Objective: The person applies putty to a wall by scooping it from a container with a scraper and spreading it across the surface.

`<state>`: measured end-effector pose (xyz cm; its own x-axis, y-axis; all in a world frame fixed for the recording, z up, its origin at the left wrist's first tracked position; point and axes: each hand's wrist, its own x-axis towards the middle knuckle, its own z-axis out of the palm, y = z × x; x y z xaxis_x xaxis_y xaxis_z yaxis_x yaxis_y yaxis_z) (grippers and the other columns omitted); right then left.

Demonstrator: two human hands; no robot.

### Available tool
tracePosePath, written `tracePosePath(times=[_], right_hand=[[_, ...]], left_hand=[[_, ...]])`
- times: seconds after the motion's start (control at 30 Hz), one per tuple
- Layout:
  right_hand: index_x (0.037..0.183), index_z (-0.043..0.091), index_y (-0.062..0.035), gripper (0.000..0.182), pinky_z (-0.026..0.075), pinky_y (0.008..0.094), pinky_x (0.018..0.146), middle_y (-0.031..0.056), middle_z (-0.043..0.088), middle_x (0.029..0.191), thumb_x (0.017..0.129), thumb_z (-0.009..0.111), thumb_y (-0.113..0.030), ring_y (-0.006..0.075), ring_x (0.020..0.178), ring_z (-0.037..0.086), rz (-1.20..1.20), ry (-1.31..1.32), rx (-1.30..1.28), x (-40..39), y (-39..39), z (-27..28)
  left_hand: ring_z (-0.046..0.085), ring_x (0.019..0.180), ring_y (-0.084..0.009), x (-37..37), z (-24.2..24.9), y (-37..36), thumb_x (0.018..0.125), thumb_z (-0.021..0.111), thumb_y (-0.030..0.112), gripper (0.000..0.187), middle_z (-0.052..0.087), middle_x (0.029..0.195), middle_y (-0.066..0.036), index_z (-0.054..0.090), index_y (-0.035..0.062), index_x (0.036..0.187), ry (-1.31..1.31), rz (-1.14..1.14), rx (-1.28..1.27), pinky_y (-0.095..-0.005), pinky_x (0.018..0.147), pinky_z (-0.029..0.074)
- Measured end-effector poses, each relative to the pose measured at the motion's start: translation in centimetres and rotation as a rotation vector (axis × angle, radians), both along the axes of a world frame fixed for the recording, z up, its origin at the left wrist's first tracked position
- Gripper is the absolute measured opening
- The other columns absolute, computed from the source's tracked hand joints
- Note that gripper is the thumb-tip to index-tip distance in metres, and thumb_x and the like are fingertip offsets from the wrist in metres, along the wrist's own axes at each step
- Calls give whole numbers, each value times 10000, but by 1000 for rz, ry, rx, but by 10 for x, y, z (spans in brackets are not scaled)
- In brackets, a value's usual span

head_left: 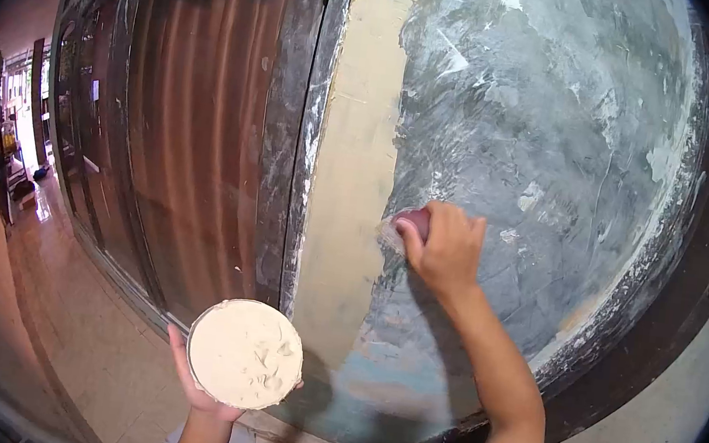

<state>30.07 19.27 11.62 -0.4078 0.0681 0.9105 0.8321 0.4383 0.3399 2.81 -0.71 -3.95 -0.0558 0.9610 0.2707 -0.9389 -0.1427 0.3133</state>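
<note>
My left hand is wrapped round a round tub of cream-coloured putty, carried low in front of the wall with its open top towards me. The putty surface is mostly smooth, with scooped marks on its right side. My right hand grips a putty spreader with a dark red handle. Its pale blade is partly blurred and rests against the wall, at the right edge of a cream putty strip. To the right of that strip, the grey wall is patchy with white smears.
Left of the strip stands a dark, smeared door frame with glass panels and a brown curtain behind. A tiled corridor floor runs off to the far left. A dark, paint-marked frame borders the wall on the right.
</note>
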Motion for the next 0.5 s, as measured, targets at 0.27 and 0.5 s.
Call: tracePosePath(times=[0.27, 0.5], right_hand=[[1017, 633, -114, 337, 362, 441, 761, 47, 582, 877, 919, 728, -421, 243, 815, 556, -29, -307, -266, 8, -8, -74], [1020, 642, -102, 352, 363, 436, 767, 59, 598, 871, 896, 762, -408, 259, 816, 575, 27, 10, -55, 12, -9, -6]], left_hand=[[554, 1307, -563, 1, 1, -4, 923, 273, 908, 1018, 490, 1580, -211, 460, 147, 1574, -21, -26, 27, -883, 921, 428], [543, 1321, -568, 4, 0, -5, 925, 286, 902, 1015, 492, 1582, -208, 463, 138, 1569, -25, -8, 8, -887, 917, 425]])
